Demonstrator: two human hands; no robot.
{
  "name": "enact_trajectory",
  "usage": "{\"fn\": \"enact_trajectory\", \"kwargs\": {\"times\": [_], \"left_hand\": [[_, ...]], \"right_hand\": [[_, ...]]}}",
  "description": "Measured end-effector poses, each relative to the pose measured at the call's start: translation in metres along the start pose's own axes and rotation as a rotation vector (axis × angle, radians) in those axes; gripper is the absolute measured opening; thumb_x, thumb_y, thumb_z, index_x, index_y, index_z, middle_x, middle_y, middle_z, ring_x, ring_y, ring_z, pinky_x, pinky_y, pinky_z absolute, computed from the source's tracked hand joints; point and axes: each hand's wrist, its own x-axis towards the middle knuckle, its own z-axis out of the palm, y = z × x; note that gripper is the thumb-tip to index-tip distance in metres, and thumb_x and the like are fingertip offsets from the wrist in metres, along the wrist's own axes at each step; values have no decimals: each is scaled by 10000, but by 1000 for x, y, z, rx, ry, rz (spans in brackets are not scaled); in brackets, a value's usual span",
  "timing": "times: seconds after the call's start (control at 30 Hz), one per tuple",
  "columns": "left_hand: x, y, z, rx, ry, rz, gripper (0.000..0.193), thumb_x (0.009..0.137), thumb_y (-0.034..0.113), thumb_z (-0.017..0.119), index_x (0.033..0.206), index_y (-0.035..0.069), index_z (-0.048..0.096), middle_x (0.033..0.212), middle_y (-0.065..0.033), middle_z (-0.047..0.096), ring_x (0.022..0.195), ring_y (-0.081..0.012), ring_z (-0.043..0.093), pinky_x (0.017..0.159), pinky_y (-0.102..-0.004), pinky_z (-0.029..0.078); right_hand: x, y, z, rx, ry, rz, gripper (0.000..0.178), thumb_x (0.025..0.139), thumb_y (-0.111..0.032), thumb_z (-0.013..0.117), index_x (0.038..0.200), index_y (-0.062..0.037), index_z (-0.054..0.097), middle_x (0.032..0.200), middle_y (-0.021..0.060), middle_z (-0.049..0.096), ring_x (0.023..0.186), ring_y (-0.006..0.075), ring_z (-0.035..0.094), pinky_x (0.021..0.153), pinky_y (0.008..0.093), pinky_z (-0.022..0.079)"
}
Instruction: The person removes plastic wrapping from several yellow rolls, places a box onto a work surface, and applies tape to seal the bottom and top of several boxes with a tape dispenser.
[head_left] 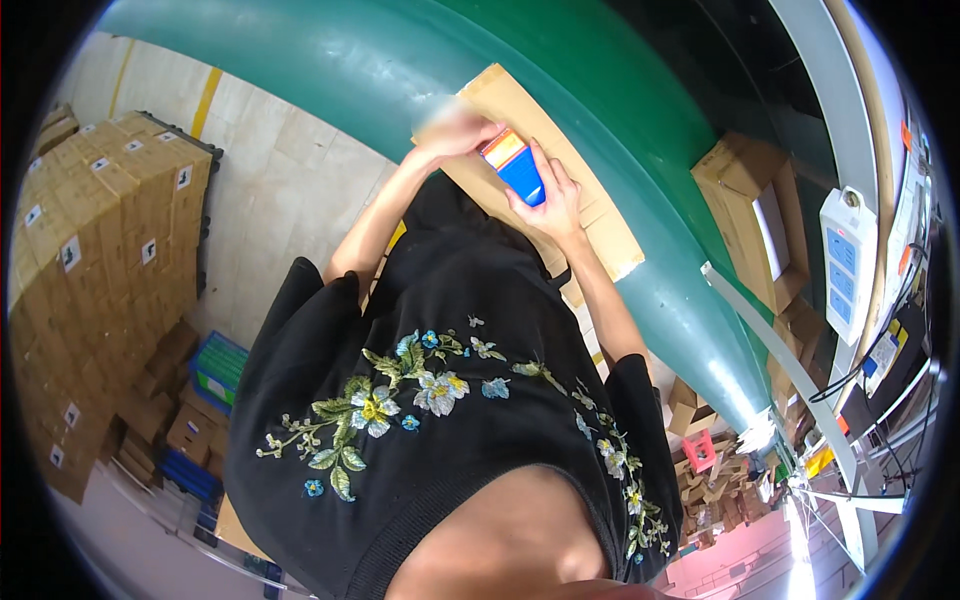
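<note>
A small blue box with an orange-and-white end (522,172) is held over a flat piece of brown cardboard (600,225). My right hand (556,200) is closed around its blue part, thumb on one side and fingers on the other. At the orange end, my left hand (460,133) has its fingertips pinched at the box's corner; part of that hand is blurred. The cardboard lies on the green work surface (360,60), close in front of my body.
Cardboard cartons (110,200) stand stacked on the floor at the left, beside a green and blue crate (218,368). An open carton (750,215) sits at the right on the green surface. Further right are a power strip (848,265), cables and a metal frame (790,365).
</note>
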Motion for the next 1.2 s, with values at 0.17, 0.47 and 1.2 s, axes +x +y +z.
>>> {"fn": "enact_trajectory", "kwargs": {"times": [0.17, 0.47, 1.2], "left_hand": [[4, -1, 3, 169, -115, -112, 385, 899, 374, 540, 1073, 37, 609, 875, -12, 629, 749, -84, 568, 618, -227, 448], [2, -2, 14, -187, -341, -230, 523, 909, 488, 464, 1147, 33, 567, 1048, -127, 634, 928, -166, 611, 784, -303, 495], [48, 17, -93, 211, 178, 205, 134, 752, 64, 718, 820, -25, 646, 720, -101, 678, 612, -108, 618, 595, -233, 495]], "right_hand": [[-4, 7, -1, -29, 6, -38, 718, 630, -314, 729, 1282, -123, 496, 726, 63, 486, 546, 232, 555, 494, 357, 509], [-45, 34, -5, 50, 63, -82, 719, 626, -333, 731, 1271, -119, 496, 811, 101, 439, 611, 255, 535, 510, 374, 490], [-48, 19, -55, -12, -175, 149, 627, 678, -259, 722, 1268, -176, 527, 707, 120, 569, 548, 248, 583, 541, 353, 513]]}}
